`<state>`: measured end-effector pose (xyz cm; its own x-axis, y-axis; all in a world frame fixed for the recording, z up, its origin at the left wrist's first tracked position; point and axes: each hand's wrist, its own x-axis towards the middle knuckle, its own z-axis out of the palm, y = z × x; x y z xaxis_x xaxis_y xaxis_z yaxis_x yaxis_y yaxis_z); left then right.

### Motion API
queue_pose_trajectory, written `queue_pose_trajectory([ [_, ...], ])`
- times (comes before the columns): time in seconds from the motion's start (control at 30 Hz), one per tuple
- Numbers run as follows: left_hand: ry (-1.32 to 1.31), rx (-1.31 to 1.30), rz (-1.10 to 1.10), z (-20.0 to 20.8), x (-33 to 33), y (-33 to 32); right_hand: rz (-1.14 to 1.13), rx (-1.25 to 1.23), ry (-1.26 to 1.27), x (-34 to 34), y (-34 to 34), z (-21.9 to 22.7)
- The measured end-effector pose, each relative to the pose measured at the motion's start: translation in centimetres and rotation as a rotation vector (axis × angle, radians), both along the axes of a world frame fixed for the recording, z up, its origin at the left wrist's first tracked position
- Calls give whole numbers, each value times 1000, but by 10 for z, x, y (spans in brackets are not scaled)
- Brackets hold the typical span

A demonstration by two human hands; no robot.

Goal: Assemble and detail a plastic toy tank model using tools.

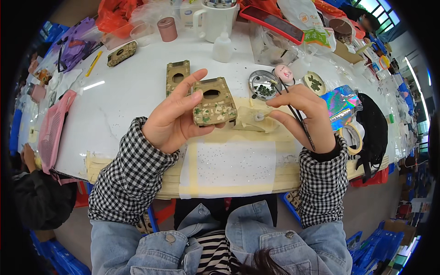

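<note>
Thumb on top and fingers beneath, the left hand [174,120] is closed on a camouflage-patterned, boxy shell with an oval hole [213,105], which it holds tilted above the table. Taking that shell as the clock's centre, the right hand [316,112] is at three o'clock, with slim black metal tweezers [303,128] tucked across it; its thumb and forefinger tips stand slightly apart. Just beside those tips, at four o'clock, a small whitish lump [259,117] sits on a crumpled beige cloth-like pad [243,123]; whether the fingers touch it is unclear.

Close by at eleven o'clock lies a second camouflage shell [177,68]. Between two and three o'clock are a round clear dish of dark green bits [263,90], a pink rounded object [283,72] and a pale round lid bearing green bits [315,82]. Toward six o'clock, a white sheet speckled with tiny dots [233,160] is edged with yellowish tape. A white plastic squeeze bottle [222,49] and, behind it, a white mug [215,25] stand at twelve. Farther out, a red-cased phone [272,25] rests at one o'clock, a third camouflage piece [122,55] at ten, and a pink mesh bag [55,130] near nine.
</note>
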<state>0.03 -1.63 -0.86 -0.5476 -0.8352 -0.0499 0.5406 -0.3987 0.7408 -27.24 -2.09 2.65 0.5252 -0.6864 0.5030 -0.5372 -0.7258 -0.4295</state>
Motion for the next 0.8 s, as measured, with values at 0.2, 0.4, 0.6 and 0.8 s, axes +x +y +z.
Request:
queue_pose_trajectory([
  [0.2,77,101,8,-3,1,-2,24,-1,45,-1,-3,-5],
  [0.4,50,134,10,-3,-2,-1,6,12,40,2,-2,-10],
  [0.6,-11,126,16,0,-2,4,-45,-5,-26,3,5,2],
  [0.8,5,140,-7,5,-8,8,-86,-4,-426,24,26,26],
])
